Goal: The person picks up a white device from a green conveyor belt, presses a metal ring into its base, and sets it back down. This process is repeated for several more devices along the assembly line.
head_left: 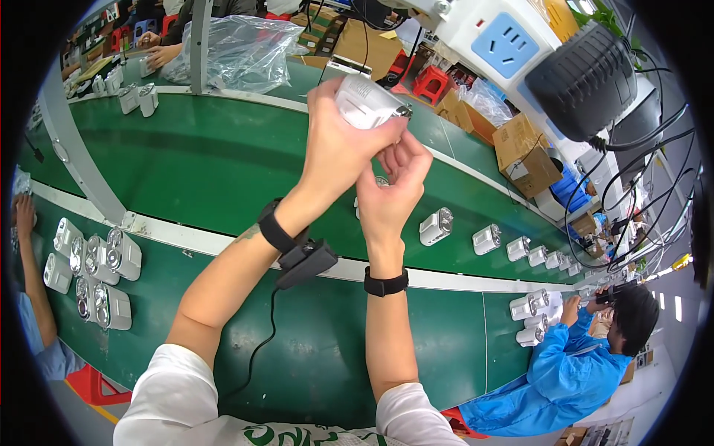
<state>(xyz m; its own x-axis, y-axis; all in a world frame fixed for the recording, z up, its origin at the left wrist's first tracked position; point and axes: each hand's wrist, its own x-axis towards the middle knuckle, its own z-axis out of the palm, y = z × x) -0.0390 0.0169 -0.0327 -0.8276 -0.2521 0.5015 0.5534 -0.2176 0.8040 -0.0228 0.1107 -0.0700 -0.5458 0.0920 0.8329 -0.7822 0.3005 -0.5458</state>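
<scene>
My left hand (338, 137) is wrapped around a white plastic device housing (364, 100), lifted over the far side of the green belt and tilted, with a dark, shiny end pointing right. Just below that end is my right hand (398, 175), its fingers curled in and the fingertips close to the housing. What those fingers pinch, if anything, is hidden. Behind my right wrist, another white device (381, 181) shows only in part. More white devices (436, 226) stand in a row along the belt to the right.
A cluster of white devices (97, 260) stands on the near bench (297, 334) at left. Overhead hang a power strip (506, 46) and black adapter (584, 80) with loose cables. A co-worker in blue (573, 372) sits at right; another person's arm (33, 275) is at left.
</scene>
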